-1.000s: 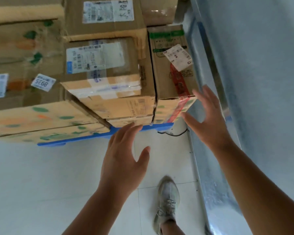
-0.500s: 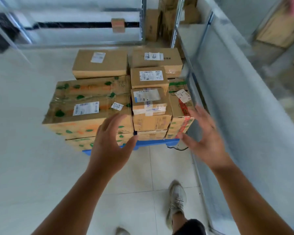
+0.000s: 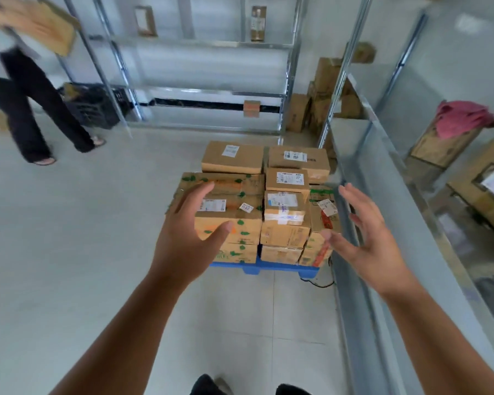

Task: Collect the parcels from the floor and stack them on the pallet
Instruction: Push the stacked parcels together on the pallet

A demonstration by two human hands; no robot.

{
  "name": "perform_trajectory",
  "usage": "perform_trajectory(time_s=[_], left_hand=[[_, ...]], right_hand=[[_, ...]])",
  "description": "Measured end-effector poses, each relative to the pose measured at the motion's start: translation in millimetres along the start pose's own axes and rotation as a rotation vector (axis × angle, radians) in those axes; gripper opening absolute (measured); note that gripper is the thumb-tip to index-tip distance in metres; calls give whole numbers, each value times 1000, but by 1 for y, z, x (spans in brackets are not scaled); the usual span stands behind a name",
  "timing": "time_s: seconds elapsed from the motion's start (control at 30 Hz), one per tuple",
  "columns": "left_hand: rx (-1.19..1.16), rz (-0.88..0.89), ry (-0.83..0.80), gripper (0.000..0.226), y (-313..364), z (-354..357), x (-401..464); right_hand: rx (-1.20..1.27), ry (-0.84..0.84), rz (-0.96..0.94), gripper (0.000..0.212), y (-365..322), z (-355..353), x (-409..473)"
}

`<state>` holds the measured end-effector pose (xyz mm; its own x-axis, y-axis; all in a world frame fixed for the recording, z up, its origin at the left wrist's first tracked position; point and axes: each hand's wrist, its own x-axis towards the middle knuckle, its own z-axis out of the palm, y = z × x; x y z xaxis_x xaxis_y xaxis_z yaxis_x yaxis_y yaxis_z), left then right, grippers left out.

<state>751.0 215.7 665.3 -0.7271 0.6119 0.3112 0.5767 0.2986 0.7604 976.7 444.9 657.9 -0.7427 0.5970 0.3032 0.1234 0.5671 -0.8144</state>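
Observation:
Several cardboard parcels (image 3: pixel 285 218) with white labels stand stacked on a low blue pallet (image 3: pixel 268 268) on the white tiled floor. The left-hand boxes carry green and orange prints (image 3: pixel 240 235). My left hand (image 3: pixel 187 238) hovers in front of the stack's left side, fingers straight and empty. My right hand (image 3: pixel 362 238) is raised near the stack's right side, fingers spread, holding nothing. Neither hand touches a parcel.
A metal shelf unit (image 3: pixel 382 195) runs along the right, close beside the pallet. More metal racking (image 3: pixel 206 47) stands behind. Another person (image 3: pixel 26 104) walks at the far left carrying a box (image 3: pixel 54 32). Brown boxes (image 3: pixel 320 109) are piled in the back corner.
The view has pulled back and risen from the stack, so the pallet looks farther away. Both hands stay raised and empty. A walking person has come into view at the left.

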Motion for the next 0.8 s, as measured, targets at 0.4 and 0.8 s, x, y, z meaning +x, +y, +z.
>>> perform_trajectory(time_s=[0.4, 0.8], left_hand=[[80, 34, 5, 77, 32, -47, -79], [-73, 132, -138, 74, -14, -118, -103]], right_hand=[[-25, -48, -104, 78, -53, -5, -58], [-144, 65, -14, 80, -124, 58, -109]])
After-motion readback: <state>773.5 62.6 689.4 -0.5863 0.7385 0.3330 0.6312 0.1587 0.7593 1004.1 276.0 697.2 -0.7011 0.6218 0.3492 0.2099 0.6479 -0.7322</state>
